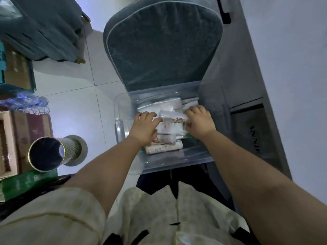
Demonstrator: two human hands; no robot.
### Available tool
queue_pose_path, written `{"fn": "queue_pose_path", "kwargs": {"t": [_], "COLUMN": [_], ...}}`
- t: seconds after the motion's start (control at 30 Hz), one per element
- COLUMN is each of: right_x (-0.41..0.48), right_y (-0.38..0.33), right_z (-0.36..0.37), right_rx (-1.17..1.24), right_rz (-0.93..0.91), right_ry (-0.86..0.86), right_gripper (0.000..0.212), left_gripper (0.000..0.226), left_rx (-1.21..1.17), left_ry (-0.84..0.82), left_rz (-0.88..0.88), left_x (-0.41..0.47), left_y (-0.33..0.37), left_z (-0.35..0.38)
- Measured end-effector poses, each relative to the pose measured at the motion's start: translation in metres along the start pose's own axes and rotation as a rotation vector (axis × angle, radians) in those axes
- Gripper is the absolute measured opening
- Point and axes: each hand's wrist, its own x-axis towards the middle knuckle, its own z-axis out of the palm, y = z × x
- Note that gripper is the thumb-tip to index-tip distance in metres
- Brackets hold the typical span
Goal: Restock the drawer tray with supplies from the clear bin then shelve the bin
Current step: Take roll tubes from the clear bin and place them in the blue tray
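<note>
A clear plastic bin (pixel 122 110) stands on a chair seat in front of me, filled with several white packs. Both hands reach down into it. My left hand (pixel 144 127) grips the left end of a white pack with orange print (pixel 172 125), and my right hand (pixel 199 121) grips its right end. Other white packs (pixel 164 147) lie below my left hand, and more soft white packages (pixel 169 104) lie at the far side. No drawer tray is in view.
A grey-blue padded chair back (pixel 162 43) rises behind the bin. A grey cabinet (pixel 251 121) stands to the right. Cardboard boxes (pixel 26 137), a round tin (pixel 46 153) and a green box (pixel 26 183) crowd the left. White tiled floor (pixel 74 106) lies between.
</note>
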Motion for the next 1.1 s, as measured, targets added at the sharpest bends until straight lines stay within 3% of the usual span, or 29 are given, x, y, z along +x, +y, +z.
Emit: {"fn": "queue_pose_path", "kwargs": {"t": [0.17,0.4,0.5,0.83,1.1], "right_x": [0.022,0.065,0.082,0.119,0.096], "right_y": [0.006,0.021,0.026,0.035,0.037], "right_z": [0.024,0.082,0.106,0.152,0.124], "right_rx": [-0.018,-0.065,-0.1,-0.006,0.076], "right_rz": [-0.016,0.015,0.044,0.028,0.028], "right_ry": [-0.1,-0.28,-0.356,-0.315,-0.164], "right_gripper": [0.053,0.063,0.068,0.059,0.06], "left_gripper": [0.05,0.052,0.049,0.073,0.063], "left_rx": [-0.018,-0.187,-0.193,-0.163,0.011], "left_ry": [-0.104,-0.211,-0.302,-0.415,-0.354], "left_rz": [-0.006,-0.193,-0.188,-0.24,-0.145], "left_x": [0.014,0.028,0.036,0.043,0.036], "left_y": [-0.01,-0.013,-0.013,-0.005,0.001], "left_z": [0.03,0.103,0.133,0.183,0.156]}}
